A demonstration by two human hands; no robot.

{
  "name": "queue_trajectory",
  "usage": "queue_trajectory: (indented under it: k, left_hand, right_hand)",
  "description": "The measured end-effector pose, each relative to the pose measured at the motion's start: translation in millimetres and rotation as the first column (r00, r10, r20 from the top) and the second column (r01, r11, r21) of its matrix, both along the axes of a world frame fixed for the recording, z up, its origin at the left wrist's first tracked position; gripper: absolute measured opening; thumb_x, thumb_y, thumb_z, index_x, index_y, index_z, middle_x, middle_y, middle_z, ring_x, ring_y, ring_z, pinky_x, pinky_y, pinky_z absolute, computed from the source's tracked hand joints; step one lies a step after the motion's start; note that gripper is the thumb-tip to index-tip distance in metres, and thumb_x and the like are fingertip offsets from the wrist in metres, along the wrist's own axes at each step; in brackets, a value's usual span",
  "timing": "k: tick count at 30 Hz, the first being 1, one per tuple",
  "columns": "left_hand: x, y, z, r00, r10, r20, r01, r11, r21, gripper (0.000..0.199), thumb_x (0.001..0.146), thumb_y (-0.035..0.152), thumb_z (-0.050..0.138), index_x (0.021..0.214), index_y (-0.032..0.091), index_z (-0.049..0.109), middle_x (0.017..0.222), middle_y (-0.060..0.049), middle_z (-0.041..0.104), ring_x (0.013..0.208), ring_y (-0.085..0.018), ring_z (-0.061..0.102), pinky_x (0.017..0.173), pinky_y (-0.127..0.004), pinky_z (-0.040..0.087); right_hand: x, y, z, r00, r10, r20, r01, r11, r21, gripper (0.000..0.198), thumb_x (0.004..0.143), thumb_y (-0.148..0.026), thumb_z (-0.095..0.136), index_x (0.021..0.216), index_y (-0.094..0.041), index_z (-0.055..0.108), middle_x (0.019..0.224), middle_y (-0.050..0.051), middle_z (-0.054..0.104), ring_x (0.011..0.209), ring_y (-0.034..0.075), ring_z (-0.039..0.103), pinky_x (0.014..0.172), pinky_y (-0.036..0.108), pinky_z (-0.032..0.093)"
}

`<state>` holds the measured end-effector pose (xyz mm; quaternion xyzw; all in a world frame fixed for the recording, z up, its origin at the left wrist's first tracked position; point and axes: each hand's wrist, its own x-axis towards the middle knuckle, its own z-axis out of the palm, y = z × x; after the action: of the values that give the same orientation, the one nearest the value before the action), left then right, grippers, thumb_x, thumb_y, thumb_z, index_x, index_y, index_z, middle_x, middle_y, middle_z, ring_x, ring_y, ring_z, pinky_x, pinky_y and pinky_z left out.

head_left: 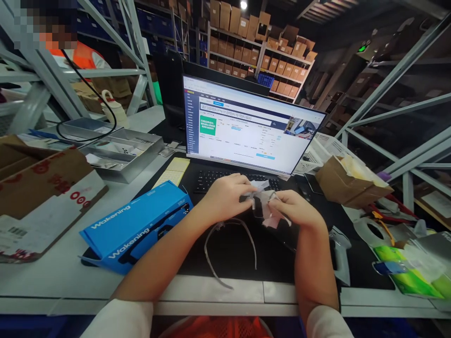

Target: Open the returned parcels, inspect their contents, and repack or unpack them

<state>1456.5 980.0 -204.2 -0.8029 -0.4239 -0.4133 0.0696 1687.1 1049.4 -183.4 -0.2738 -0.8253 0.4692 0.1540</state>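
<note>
In front of the monitor, my left hand (228,196) and my right hand (295,208) are both closed on a crumpled piece of thin whitish wrapping (273,213). My left fingers pinch its left side, my right fingers its right side. A small dark item (258,206) shows between my hands, partly covered by the wrapping; I cannot make out its kind. A thin grey cable (254,246) lies curved on the black mat below my left hand. Beside my left forearm rests a blue "Wakening" box (137,225). The keyboard (211,180) is partly hidden behind my hands.
A lit monitor (243,136) stands ahead. At left are an opened cardboard box (45,202) and a grey metal tray (130,162). To the right lie a handheld scanner (341,256), a brown box (347,185) and a tape roll (369,232). Another person (82,54) is beyond the frame.
</note>
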Motion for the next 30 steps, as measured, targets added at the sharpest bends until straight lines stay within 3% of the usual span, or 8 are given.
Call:
queue_trajectory:
  k: [3,6,13,18,23,25,27,30]
  left_hand:
    - [-7,-1,2.8,0.995,0.002,0.096,-0.002,1.0,0.002,0.027,0.081,0.014,0.07,0.107,0.017,0.078,0.093,-0.004,0.072,0.086,-0.018,0.068,0.077,-0.03,0.055]
    - [-8,-2,3.7,0.989,-0.011,0.149,0.01,1.0,0.009,0.027,0.082,0.015,0.07,0.107,0.017,0.078,0.093,-0.004,0.072,0.086,-0.018,0.068,0.079,-0.03,0.055]
    - [-5,-6,4.4,0.948,0.007,0.318,-0.008,1.0,0.001,0.03,0.079,0.013,0.073,0.108,0.018,0.078,0.095,-0.003,0.072,0.085,-0.017,0.069,0.078,-0.029,0.056]
    - [-6,-8,7.2,0.949,0.005,0.316,-0.014,1.0,0.026,0.031,0.079,0.014,0.073,0.11,0.018,0.077,0.096,-0.005,0.072,0.086,-0.018,0.069,0.078,-0.03,0.057]
    - [-6,-9,6.0,0.951,0.053,0.303,-0.077,0.995,0.068,0.029,0.08,0.014,0.072,0.108,0.017,0.077,0.097,-0.006,0.073,0.089,-0.02,0.069,0.08,-0.033,0.057]
    - [-3,-9,5.4,0.946,0.098,0.308,-0.139,0.984,0.114,0.027,0.08,0.014,0.072,0.107,0.016,0.076,0.094,-0.006,0.073,0.088,-0.021,0.069,0.08,-0.034,0.057]
    - [1,-8,4.7,0.937,0.163,0.31,-0.22,0.962,0.161,0.024,0.079,0.015,0.072,0.103,0.015,0.075,0.09,-0.006,0.072,0.086,-0.021,0.068,0.078,-0.035,0.056]
    - [9,-5,2.8,0.914,0.267,0.304,-0.332,0.925,0.187,0.017,0.078,0.018,0.073,0.095,0.017,0.071,0.082,-0.003,0.071,0.08,-0.021,0.067,0.075,-0.035,0.055]
  right_hand:
    - [8,1,6,0.997,0.015,-0.07,-0.026,0.989,-0.147,0.051,0.092,-0.062,0.06,0.08,-0.014,0.073,0.071,0.01,0.074,0.068,0.026,0.073,0.067,0.035,0.056]
    - [10,-1,6,0.99,-0.013,-0.143,-0.018,0.977,-0.21,0.051,0.09,-0.062,0.064,0.085,-0.013,0.077,0.079,0.013,0.077,0.075,0.029,0.075,0.072,0.039,0.059]
    - [10,3,-9,0.918,-0.257,-0.302,0.17,0.943,-0.285,0.048,0.078,-0.06,0.077,0.079,-0.012,0.08,0.078,0.013,0.076,0.07,0.027,0.071,0.067,0.038,0.059]
    - [10,-5,-1,0.89,-0.31,-0.336,0.211,0.93,-0.3,0.041,0.071,-0.055,0.084,0.07,-0.015,0.077,0.069,0.011,0.073,0.065,0.027,0.068,0.058,0.036,0.056]
    - [8,-11,-1,0.88,-0.329,-0.342,0.23,0.926,-0.3,0.038,0.075,-0.052,0.082,0.069,-0.015,0.076,0.069,0.009,0.072,0.063,0.024,0.066,0.058,0.034,0.053]
    - [0,-9,-8,0.828,-0.403,-0.391,0.301,0.907,-0.296,0.038,0.077,-0.051,0.081,0.068,-0.015,0.074,0.066,0.007,0.07,0.058,0.019,0.062,0.055,0.031,0.05]
    - [-17,-10,-15,0.707,-0.501,-0.498,0.382,0.864,-0.328,0.038,0.079,-0.053,0.079,0.07,-0.016,0.072,0.066,0.004,0.069,0.057,0.016,0.059,0.056,0.029,0.049]
    - [-57,-23,-27,0.496,-0.568,-0.657,0.372,0.823,-0.43,0.038,0.084,-0.056,0.073,0.083,-0.018,0.074,0.086,0.007,0.075,0.078,0.02,0.068,0.077,0.034,0.056]
